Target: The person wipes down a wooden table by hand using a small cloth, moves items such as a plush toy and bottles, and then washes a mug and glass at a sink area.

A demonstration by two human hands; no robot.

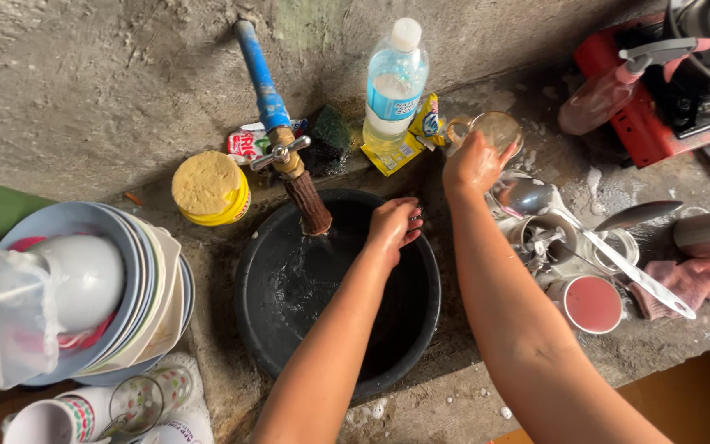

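Water lies in the black basin [289,329] under the tap [289,156], and the left hand [394,226] hangs over its far rim, fingers loosely curled and gripping nothing. Right hand [472,164] is closed on a clear glass mug [496,130] held near the far wall, beside a plastic bottle [394,82] partly filled with pale liquid. Plates and bowls [137,288] are stacked at left on the tabletop [659,329]; cups and spoons [585,238] lie at right.

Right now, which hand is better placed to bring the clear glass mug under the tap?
Probably the right hand: it already grips the clear glass mug. The left hand is empty over the black round basin, beside the brass tap.
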